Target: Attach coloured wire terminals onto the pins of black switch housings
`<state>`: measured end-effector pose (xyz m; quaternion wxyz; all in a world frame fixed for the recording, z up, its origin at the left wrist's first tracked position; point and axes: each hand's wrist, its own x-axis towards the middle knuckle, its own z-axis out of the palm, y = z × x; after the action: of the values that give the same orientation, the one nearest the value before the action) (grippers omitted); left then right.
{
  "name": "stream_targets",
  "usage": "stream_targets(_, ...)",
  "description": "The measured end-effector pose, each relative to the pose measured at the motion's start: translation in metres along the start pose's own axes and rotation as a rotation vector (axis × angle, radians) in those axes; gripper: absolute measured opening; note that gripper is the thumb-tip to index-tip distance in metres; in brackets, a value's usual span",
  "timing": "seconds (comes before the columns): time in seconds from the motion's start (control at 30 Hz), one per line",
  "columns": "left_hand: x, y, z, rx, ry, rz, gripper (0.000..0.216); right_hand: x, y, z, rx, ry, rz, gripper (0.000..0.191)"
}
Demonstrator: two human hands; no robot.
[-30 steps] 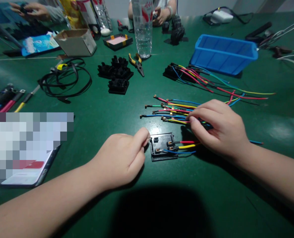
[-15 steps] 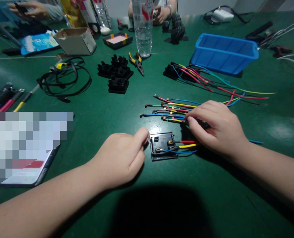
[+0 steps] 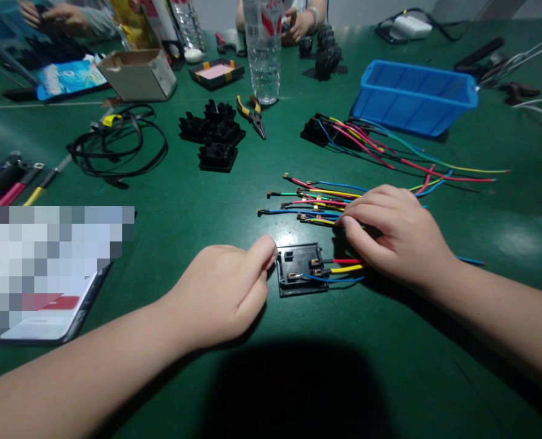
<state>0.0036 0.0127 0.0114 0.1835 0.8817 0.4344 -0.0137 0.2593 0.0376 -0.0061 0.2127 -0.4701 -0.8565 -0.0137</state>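
My left hand (image 3: 227, 289) is closed, thumb and forefinger pinching the left edge of a black plastic socket housing (image 3: 305, 262) that lies on the table. A red wire (image 3: 344, 261), a yellow wire (image 3: 347, 269) and a thin blue wire (image 3: 335, 280) are seated in it by metal terminals and run off to the right, partly under my right hand. My right hand (image 3: 396, 235) curls over a bundle of loose coloured wires (image 3: 316, 203) with terminals at their left ends. Its thumb and fingertips close on wires there; exactly which ones is hidden.
Black housings (image 3: 216, 131) and yellow-handled pliers (image 3: 252, 116) lie ahead. Wired pieces (image 3: 339, 131) rest beside a blue bin (image 3: 417, 100). A bottle (image 3: 265, 67) stands far centre. A phone (image 3: 69, 323) and a coiled cable (image 3: 119, 146) are left. Other people's hands (image 3: 300, 25) work across the table.
Hardly anything differs. My right hand's fingertips have shifted very slightly left over the loose wires; my left hand stays at the housing's edge.
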Motion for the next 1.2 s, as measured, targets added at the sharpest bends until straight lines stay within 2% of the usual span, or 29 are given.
stream_targets(0.57, -0.0011, 0.0019, -0.0017, -0.009, -0.011, -0.004, 0.008, 0.0011, 0.0003, -0.0007, 0.038, -0.058, 0.004, 0.024)
stream_targets(1.2, -0.0003, 0.0011, -0.0009, 0.029, -0.017, -0.011, 0.007, 0.0000, -0.0005, 0.0007, -0.027, -0.053, -0.019, 0.025)
